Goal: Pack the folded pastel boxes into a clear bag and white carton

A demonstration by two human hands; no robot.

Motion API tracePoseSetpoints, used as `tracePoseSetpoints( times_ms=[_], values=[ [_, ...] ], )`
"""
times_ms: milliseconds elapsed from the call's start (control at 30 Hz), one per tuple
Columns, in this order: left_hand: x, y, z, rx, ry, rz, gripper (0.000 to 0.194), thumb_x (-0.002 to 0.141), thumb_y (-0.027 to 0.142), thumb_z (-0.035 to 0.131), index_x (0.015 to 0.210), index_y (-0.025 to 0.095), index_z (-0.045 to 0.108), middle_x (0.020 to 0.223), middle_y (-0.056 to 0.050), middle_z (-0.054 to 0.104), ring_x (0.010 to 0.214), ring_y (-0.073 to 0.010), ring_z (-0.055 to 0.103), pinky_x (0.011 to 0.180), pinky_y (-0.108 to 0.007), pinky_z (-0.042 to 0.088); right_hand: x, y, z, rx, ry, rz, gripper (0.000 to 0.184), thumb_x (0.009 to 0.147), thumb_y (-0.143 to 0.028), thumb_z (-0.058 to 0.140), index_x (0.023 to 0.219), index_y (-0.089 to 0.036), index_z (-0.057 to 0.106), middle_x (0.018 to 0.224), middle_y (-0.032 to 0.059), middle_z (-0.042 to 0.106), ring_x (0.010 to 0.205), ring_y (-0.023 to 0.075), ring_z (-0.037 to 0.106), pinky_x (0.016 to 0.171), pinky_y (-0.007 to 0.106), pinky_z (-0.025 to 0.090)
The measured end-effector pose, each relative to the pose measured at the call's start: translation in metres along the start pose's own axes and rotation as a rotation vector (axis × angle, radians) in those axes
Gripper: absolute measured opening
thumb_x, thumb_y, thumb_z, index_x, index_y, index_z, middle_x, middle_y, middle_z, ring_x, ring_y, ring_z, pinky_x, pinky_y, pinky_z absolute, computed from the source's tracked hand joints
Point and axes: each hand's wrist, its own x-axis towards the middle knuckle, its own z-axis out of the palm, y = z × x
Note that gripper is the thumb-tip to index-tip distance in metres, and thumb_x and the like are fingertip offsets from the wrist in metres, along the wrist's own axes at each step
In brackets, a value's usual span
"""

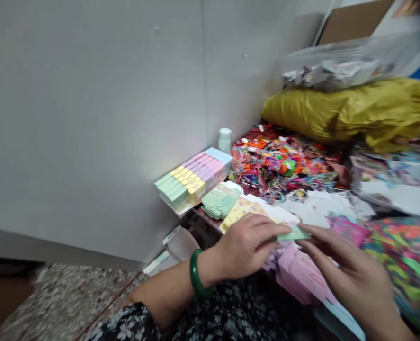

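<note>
Between my two hands, at chest height, is a small light green paper box (293, 234), seen edge-on and slightly blurred. The fingertips of my left hand (247, 246) pinch its left end; a green bangle circles that wrist. At its right end, the fingers and thumb of my right hand (352, 270) close on it. Below and behind the hands lie pink flat cartons (298, 272) and a light blue one (344, 319). Beyond my left hand are yellow printed cartons (241, 210) and a stack of green flat cartons (221, 201).
Rows of green, yellow, purple, pink and blue boxes (195, 173) stand in a tray by the grey wall (99, 109). A pale bottle (224, 139) is behind them. Colourful small items (284, 163) heap before a yellow sack (337, 113). A clear bag (405, 260) sits at right.
</note>
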Motion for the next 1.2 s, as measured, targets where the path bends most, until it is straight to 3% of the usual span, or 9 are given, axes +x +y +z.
tracePoseSetpoints(
  times_ms=[167,233,300,467,633,867,1067,1133,1200],
  values=[
    [-0.047,-0.017,-0.098,0.191,0.213,-0.239,0.031,0.083,0.013,0.064,0.112,0.022,0.066,0.1,-0.007,0.068,0.085,-0.0178,0.063,0.075,-0.033,0.055,0.071,-0.052,0.107,0.302,-0.148,-0.249,0.021,0.088,-0.024,0.057,0.108,-0.021,0.065,0.098,0.0069,0.071,0.085,0.0187,0.067,0.073,0.03,0.056],
    [-0.067,-0.032,-0.121,0.209,0.32,-0.321,0.033,0.081,0.013,0.066,0.112,0.024,0.067,0.101,-0.006,0.066,0.086,-0.0171,0.063,0.071,-0.03,0.055,0.093,-0.071,0.143,0.344,-0.202,-0.335,0.023,0.088,-0.018,0.055,0.109,-0.02,0.064,0.101,0.0078,0.07,0.092,0.0191,0.066,0.08,0.033,0.055],
    [-0.084,-0.048,-0.131,0.19,0.431,-0.357,0.033,0.079,0.011,0.066,0.109,0.024,0.068,0.101,-0.006,0.065,0.088,-0.0172,0.063,0.07,-0.027,0.056,0.107,-0.084,0.17,0.355,-0.235,-0.403,0.024,0.089,-0.015,0.053,0.109,-0.02,0.064,0.102,0.0084,0.07,0.094,0.0193,0.065,0.082,0.035,0.054],
    [-0.111,-0.091,-0.119,0.11,0.645,-0.315,0.027,0.081,0.014,0.064,0.107,0.021,0.067,0.103,-0.007,0.062,0.092,-0.018,0.064,0.07,-0.027,0.059,0.117,-0.091,0.201,0.238,-0.335,-0.506,0.027,0.092,-0.014,0.045,0.113,-0.019,0.062,0.105,0.0104,0.067,0.098,0.0203,0.063,0.084,0.036,0.052],
    [-0.127,-0.12,-0.105,0.159,0.674,-0.289,0.022,0.084,0.02,0.063,0.106,0.021,0.065,0.106,-0.008,0.063,0.098,-0.0202,0.064,0.076,-0.031,0.059,0.11,-0.088,0.212,0.08,-0.371,-0.542,0.032,0.092,-0.012,0.04,0.117,-0.017,0.06,0.112,0.0139,0.063,0.1,0.0226,0.062,0.083,0.036,0.053],
    [-0.129,-0.128,-0.111,0.41,0.596,-0.292,0.025,0.082,0.019,0.067,0.106,0.024,0.069,0.103,-0.008,0.067,0.099,-0.0238,0.056,0.093,-0.045,0.047,0.1,-0.078,0.229,-0.063,-0.34,-0.531,0.035,0.091,-0.01,0.042,0.121,-0.012,0.06,0.115,0.0168,0.062,0.106,0.0261,0.056,0.09,0.04,0.049],
    [-0.121,-0.13,-0.101,0.765,0.483,-0.321,0.03,0.086,0.016,0.06,0.113,0.025,0.068,0.131,-0.013,0.049,0.119,-0.0308,0.044,0.101,-0.051,0.038,0.097,-0.068,0.238,-0.191,-0.261,-0.433,0.037,0.086,-0.012,0.05,0.12,-0.019,0.062,0.14,0.0168,0.045,0.127,0.034,0.038,0.098,0.051,0.04],
    [-0.125,-0.131,-0.1,0.764,0.486,-0.3,0.03,0.086,0.02,0.061,0.115,0.026,0.066,0.136,-0.012,0.045,0.124,-0.0311,0.042,0.104,-0.051,0.036,0.09,-0.069,0.236,-0.129,-0.255,-0.401,0.038,0.085,-0.012,0.051,0.122,-0.019,0.061,0.141,0.0168,0.044,0.13,0.0344,0.035,0.1,0.053,0.037],
    [-0.133,-0.134,-0.101,0.617,0.583,-0.326,0.035,0.086,0.03,0.062,0.12,0.026,0.061,0.139,-0.012,0.044,0.127,-0.0306,0.041,0.106,-0.049,0.034,0.078,-0.073,0.235,0.018,-0.199,-0.279,0.034,0.086,-0.018,0.053,0.118,-0.018,0.061,0.134,0.0175,0.05,0.125,0.0327,0.041,0.1,0.053,0.037]
  ],
)
